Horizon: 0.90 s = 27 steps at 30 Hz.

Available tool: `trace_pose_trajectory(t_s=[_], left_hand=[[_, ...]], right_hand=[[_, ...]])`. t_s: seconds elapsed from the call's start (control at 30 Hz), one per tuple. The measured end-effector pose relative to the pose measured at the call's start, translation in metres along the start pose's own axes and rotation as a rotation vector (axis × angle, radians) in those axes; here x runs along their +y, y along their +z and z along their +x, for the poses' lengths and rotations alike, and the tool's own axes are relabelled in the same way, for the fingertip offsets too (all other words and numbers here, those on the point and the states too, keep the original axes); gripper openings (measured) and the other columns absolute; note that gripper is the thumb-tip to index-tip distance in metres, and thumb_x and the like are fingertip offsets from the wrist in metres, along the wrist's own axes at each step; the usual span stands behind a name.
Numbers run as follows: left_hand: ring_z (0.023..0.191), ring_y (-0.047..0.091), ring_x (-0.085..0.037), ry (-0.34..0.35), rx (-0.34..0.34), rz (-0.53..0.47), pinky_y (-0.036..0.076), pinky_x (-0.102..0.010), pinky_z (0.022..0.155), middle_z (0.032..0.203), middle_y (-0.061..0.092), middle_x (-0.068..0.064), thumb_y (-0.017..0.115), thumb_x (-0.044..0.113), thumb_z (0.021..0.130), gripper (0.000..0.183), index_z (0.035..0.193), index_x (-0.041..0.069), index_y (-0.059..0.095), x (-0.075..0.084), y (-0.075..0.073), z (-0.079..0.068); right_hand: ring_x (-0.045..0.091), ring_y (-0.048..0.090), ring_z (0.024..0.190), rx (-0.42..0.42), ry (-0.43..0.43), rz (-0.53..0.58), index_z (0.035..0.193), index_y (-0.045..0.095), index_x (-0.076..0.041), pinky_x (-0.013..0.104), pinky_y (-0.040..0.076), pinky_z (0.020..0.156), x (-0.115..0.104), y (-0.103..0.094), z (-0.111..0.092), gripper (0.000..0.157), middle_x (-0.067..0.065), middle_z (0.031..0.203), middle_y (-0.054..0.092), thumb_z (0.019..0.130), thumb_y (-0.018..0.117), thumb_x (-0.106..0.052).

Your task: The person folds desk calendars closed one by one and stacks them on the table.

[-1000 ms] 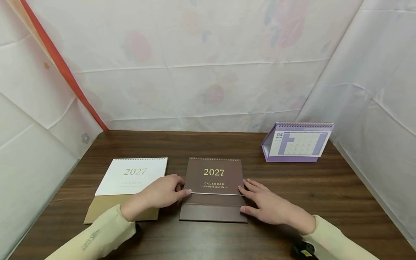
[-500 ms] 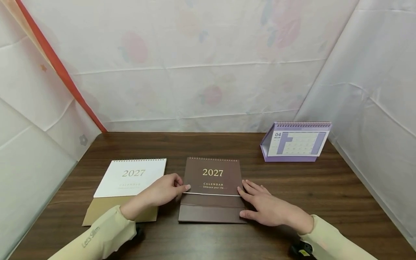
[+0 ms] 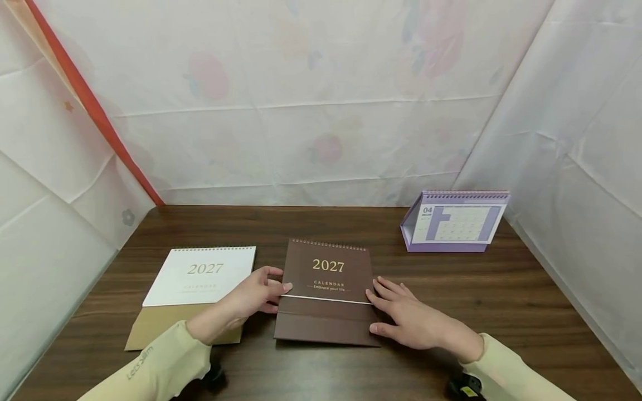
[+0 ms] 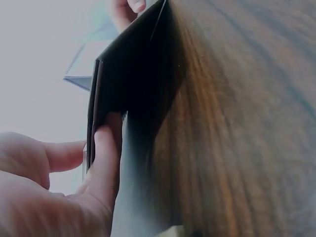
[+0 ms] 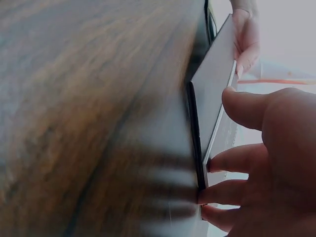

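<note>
A brown 2027 desk calendar (image 3: 326, 320) lies flat-folded in the middle of the table, its left side raised a little off the wood. My left hand (image 3: 253, 292) pinches its left edge, thumb on the cover and fingers underneath. In the left wrist view the fingers (image 4: 107, 148) reach under the calendar's dark underside (image 4: 131, 74). Along the right edge rests my right hand (image 3: 421, 320), fingers spread and extended. The right wrist view has its fingertips touching the calendar's edge (image 5: 212, 118), with no grip around it.
To the left lies a white 2027 calendar (image 3: 200, 281) with a gold base (image 3: 165, 326), partly under the left forearm. A purple calendar (image 3: 458, 223) stands upright at the back right of the wooden table (image 3: 321, 223). White patterned cloth (image 3: 281, 139) hangs behind and at both sides.
The left fingers have gone under the brown calendar's left edge, and that side has risen slightly and tilted. The right hand has stayed nearly still.
</note>
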<state>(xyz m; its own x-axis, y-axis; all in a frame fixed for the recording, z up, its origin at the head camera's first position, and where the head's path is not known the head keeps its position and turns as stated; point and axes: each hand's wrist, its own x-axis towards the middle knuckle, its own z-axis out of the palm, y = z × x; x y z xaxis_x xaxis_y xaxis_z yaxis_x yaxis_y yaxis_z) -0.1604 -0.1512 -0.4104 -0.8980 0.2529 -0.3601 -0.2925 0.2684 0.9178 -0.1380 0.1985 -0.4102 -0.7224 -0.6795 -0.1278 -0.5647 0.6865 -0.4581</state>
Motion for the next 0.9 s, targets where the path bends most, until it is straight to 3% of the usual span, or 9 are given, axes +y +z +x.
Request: trace_pose_trajectory(t_s=[0.07,0.23,0.43,0.5,0.6,0.73,0.9], left_hand=[[0.088,0.063,-0.023,0.014,-0.013,0.004,0.057,-0.041,0.077,0.107,0.063,-0.016,0.065,0.017,0.098,0.056,0.140,-0.008,0.036,-0.001,0.000,-0.001],[0.087,0.062,-0.022,0.082,-0.036,0.016,0.056,-0.041,0.080,0.103,0.062,-0.016,0.063,0.015,0.099,0.052,0.138,-0.009,0.038,0.001,-0.001,-0.005],[0.090,0.063,-0.022,0.129,-0.051,0.000,0.055,-0.042,0.082,0.105,0.063,-0.015,0.061,0.013,0.100,0.052,0.139,-0.010,0.036,0.003,-0.009,-0.012],[0.092,0.063,-0.022,0.137,-0.062,0.002,0.055,-0.042,0.084,0.106,0.063,-0.016,0.061,0.013,0.100,0.053,0.140,-0.010,0.035,0.003,-0.013,-0.015],[0.092,0.064,-0.023,0.139,-0.073,0.015,0.055,-0.043,0.085,0.107,0.062,-0.016,0.060,0.015,0.101,0.055,0.142,-0.010,0.033,0.004,-0.018,-0.017],[0.094,0.064,-0.024,0.129,-0.079,0.031,0.055,-0.043,0.085,0.109,0.061,-0.017,0.061,0.018,0.101,0.058,0.143,-0.009,0.032,0.005,-0.022,-0.019],[0.090,0.062,-0.024,0.133,-0.080,0.061,0.055,-0.041,0.082,0.105,0.060,-0.014,0.061,0.019,0.101,0.060,0.144,-0.008,0.031,0.007,-0.030,-0.024]], right_hand=[[0.042,0.018,0.147,0.026,0.003,0.016,0.147,0.045,0.002,0.067,0.016,0.111,0.002,-0.001,0.001,0.067,0.026,0.154,0.033,0.101,0.056,-0.045],[0.040,0.036,0.140,0.158,0.008,0.024,0.141,0.052,0.004,0.057,0.030,0.110,0.008,-0.002,0.007,0.056,0.022,0.144,0.050,0.100,0.061,-0.034],[0.026,0.057,0.122,0.279,0.011,0.078,0.150,0.038,0.003,0.047,0.044,0.101,0.011,0.000,0.014,0.066,0.017,0.138,0.057,0.097,0.067,-0.024],[0.020,0.064,0.108,0.293,0.012,0.148,0.152,0.035,0.003,0.043,0.050,0.094,0.010,0.000,0.017,0.069,0.012,0.129,0.063,0.097,0.068,-0.022],[0.013,0.064,0.094,0.294,0.043,0.341,0.152,0.033,0.004,0.035,0.053,0.085,0.008,-0.001,0.019,0.072,0.006,0.114,0.067,0.095,0.071,-0.019],[0.019,0.064,0.093,0.295,0.113,0.604,0.151,0.032,0.007,0.030,0.054,0.078,0.003,-0.004,0.021,0.068,0.010,0.107,0.063,0.097,0.067,-0.016],[0.026,0.063,0.077,0.302,0.130,0.744,0.149,0.032,0.011,0.034,0.054,0.067,-0.003,-0.003,0.028,0.063,0.012,0.099,0.064,0.098,0.062,-0.010]])
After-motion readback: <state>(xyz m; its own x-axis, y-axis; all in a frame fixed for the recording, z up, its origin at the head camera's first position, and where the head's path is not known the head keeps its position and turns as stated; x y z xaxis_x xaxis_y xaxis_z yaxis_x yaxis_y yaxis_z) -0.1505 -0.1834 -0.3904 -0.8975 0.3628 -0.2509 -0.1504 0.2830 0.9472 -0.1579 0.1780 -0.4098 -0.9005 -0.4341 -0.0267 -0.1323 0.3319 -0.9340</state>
